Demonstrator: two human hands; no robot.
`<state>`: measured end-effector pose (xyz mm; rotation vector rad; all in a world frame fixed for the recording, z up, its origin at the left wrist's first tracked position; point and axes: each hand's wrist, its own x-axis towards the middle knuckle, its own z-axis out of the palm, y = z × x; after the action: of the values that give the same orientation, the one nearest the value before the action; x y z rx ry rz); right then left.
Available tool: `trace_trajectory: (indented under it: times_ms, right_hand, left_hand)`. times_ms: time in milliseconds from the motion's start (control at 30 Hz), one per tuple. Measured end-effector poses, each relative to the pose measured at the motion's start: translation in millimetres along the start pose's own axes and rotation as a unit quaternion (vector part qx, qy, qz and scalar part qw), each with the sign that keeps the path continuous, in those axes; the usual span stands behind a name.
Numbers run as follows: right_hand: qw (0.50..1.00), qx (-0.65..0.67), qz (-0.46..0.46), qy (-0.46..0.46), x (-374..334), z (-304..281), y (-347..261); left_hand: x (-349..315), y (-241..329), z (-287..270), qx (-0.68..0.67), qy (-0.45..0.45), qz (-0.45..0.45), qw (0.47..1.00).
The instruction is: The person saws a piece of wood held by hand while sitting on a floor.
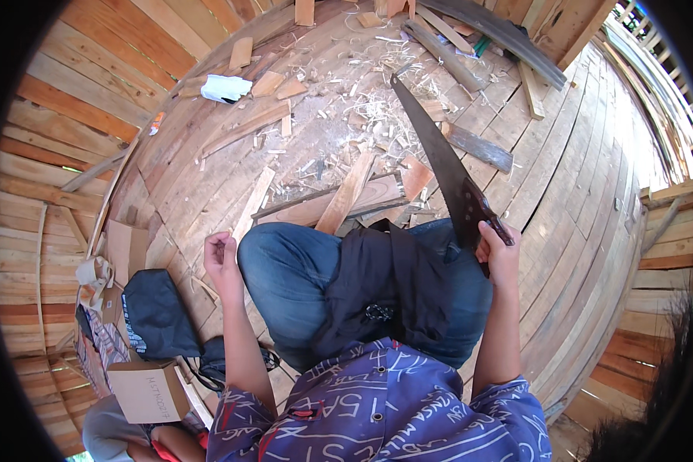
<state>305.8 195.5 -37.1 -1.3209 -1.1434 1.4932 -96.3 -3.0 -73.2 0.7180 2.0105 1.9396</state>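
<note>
One saw (436,154) points ahead and left from the right hand (500,256) wrapped round its handle (494,219); the left hand (222,260) curls, maybe empty, can't tell.

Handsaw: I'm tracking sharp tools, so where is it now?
Head view, right of centre: the handsaw is in the right hand, by the right knee.

A dark line of capital letters and digits runs along one face of the cardboard box (135,394) by the floor's (577,192) left edge. White lettering and numerals cover the blue shirt (377,404). The black bag (162,312) bears pale print along one side, too small to read.
</note>
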Motion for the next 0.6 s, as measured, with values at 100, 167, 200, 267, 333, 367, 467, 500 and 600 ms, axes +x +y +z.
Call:
trace_trajectory:
  times_ms: [100,167,200,267,333,367,467,500,600]
  right_hand:
    - [1.000,0.012,0.012,0.002,6.8,3.0,2.2]
    - [1.000,0.013,0.016,0.008,10.2,-1.4,8.3]
    - [1.000,0.016,0.015,0.009,11.2,-2.8,9.0]
    - [0.999,0.032,0.018,0.013,14.5,-4.1,11.4]
    - [0.998,0.055,0.024,0.023,16.5,-6.6,13.3]
    - [0.997,0.062,0.025,0.025,17.9,-7.6,13.6]
    - [0.997,0.066,0.030,0.023,18.2,-8.0,14.6]
    - [0.998,0.056,0.028,0.015,18.3,-4.9,12.9]
    - [0.999,-0.041,0.015,0.017,15.5,5.2,0.3]
  left_hand:
    - [10.4,38.6,39.5,0.140,-0.084,0.128,0.978]
    - [9.0,61.9,77.8,0.169,-0.199,0.115,0.958]
    - [10.4,63.5,93.6,0.188,-0.258,0.099,0.943]
    - [15.8,62.9,123.7,0.309,-0.365,0.084,0.874]
    - [21.8,55.7,155.4,0.497,-0.449,0.083,0.737]
    - [24.9,50.0,170.6,0.525,-0.451,0.072,0.718]
    - [28.5,16.5,201.8,0.577,-0.456,0.036,0.676]
    - [29.1,-1.9,205.4,0.576,-0.456,0.024,0.678]
    - [26.3,-21.5,214.3,0.563,-0.468,-0.017,0.681]
